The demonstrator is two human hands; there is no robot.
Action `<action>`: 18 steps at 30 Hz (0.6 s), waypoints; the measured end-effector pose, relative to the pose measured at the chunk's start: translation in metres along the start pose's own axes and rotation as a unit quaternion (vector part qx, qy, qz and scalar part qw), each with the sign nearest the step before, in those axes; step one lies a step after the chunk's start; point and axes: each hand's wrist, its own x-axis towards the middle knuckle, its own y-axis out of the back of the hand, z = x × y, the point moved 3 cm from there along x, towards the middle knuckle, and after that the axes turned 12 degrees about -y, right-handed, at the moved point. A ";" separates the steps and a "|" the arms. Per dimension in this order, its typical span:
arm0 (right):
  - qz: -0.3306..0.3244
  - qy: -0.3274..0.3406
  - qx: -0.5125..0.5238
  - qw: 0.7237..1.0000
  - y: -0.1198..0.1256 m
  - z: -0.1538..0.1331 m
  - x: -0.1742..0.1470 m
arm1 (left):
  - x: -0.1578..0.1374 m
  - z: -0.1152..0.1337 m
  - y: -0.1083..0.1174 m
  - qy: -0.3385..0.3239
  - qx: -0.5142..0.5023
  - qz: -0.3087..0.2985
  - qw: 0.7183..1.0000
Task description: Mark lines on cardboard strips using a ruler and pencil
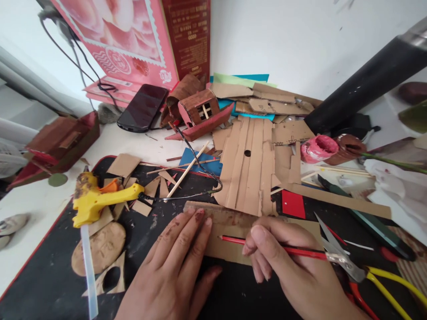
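Right now my left hand lies flat, fingers spread, pinning the cardboard strip to the black surface; my right hand pinches the red pencil over it. The strip looks light and creasable, so I'd hold it flat mid-length.

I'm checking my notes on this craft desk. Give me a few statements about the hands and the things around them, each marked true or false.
1. The right hand holds a red pencil. True.
2. The left hand grips the yellow glue gun. False: it presses flat on the cardboard strip; the glue gun lies apart, to the left.
3. A wooden ruler lies along the strip's far edge. True.
4. The phone lies on the black mat. False: it rests on the white tabletop, farther back.
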 end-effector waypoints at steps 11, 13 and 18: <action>-0.026 -0.030 0.021 0.999 0.001 0.002 0.001 | 0.004 0.001 0.002 -0.010 0.007 0.010 1.000; -0.025 -0.029 0.017 0.999 0.001 0.002 0.001 | 0.004 0.001 0.002 -0.007 0.004 0.012 1.000; -0.027 -0.026 0.008 0.999 0.000 0.004 0.001 | 0.005 0.000 0.002 -0.003 0.002 0.014 1.000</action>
